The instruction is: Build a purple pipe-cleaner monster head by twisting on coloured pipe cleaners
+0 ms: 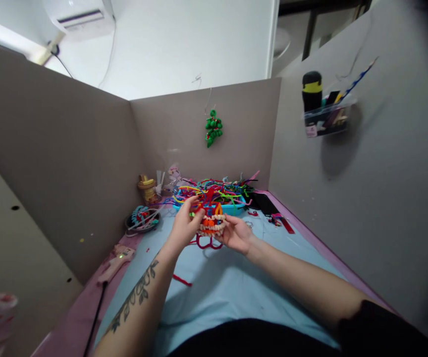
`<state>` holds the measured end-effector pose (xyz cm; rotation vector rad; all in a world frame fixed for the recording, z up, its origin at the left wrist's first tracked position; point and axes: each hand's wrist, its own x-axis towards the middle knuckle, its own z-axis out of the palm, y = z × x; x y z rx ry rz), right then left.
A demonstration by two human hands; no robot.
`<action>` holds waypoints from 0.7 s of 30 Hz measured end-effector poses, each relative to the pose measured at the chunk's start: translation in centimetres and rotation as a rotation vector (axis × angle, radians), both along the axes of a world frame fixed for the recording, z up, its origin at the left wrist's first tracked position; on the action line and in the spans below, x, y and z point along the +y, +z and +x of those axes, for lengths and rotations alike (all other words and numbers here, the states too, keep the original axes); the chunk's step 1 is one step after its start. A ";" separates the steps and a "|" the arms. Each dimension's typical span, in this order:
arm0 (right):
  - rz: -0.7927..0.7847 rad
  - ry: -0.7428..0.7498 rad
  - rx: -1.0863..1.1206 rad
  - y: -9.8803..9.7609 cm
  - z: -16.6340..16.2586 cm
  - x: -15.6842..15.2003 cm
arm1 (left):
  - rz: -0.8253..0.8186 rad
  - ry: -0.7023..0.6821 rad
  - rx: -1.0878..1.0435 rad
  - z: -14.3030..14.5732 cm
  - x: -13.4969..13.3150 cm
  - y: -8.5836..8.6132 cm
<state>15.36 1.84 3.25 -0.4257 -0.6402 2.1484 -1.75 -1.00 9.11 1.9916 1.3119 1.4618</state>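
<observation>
Between my two hands, above the table, is a small craft piece (211, 225) of bent pipe cleaners, with cream ruffled bands around orange, red and blue parts. A dark red looped pipe cleaner (208, 243) shows under it. My left hand (188, 220) grips the piece from the left, its fingers at the upper side. From the right, my right hand (236, 234) pinches its edge between thumb and fingers. Just behind stands a blue tray (239, 208) heaped with many-coloured pipe cleaners (221, 191). Below the hands a loose red pipe cleaner (182, 280) lies on the light blue cloth (199, 307).
A pink glue gun (119, 258) with a black cord lies at the left edge. Behind it are a dark bowl (143, 225) and a yellowish jar (147, 189). A black flat object (260, 204) lies at right. Grey panels (243, 129) surround the table.
</observation>
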 end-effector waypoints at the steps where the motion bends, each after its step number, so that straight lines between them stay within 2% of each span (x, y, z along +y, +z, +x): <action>1: -0.001 -0.011 0.000 -0.1 0.1 0.2 | -0.026 -0.005 -0.086 -0.2 0.4 -0.5; 4: 0.000 -0.039 -0.008 -0.6 0.3 0.8 | -0.031 0.087 -0.319 -1.1 1.5 -2.5; 8: -0.027 -0.085 0.009 -1.2 0.5 1.6 | -0.369 0.089 -0.489 -1.9 2.2 -5.2; 11: -0.043 -0.099 0.010 -1.6 0.5 1.8 | -0.550 -0.060 -0.623 -1.7 1.9 -6.4; 16: -0.018 -0.081 -0.022 -2.2 0.0 1.8 | -0.617 -0.362 -0.855 -0.5 0.8 -6.4; 19: -0.014 -0.075 -0.084 -2.0 0.2 1.8 | -0.628 -0.414 -0.935 -0.3 0.4 -6.0; 21: 0.004 -0.032 -0.207 -1.5 0.6 1.8 | -0.630 -0.426 -0.985 -0.4 0.3 -5.8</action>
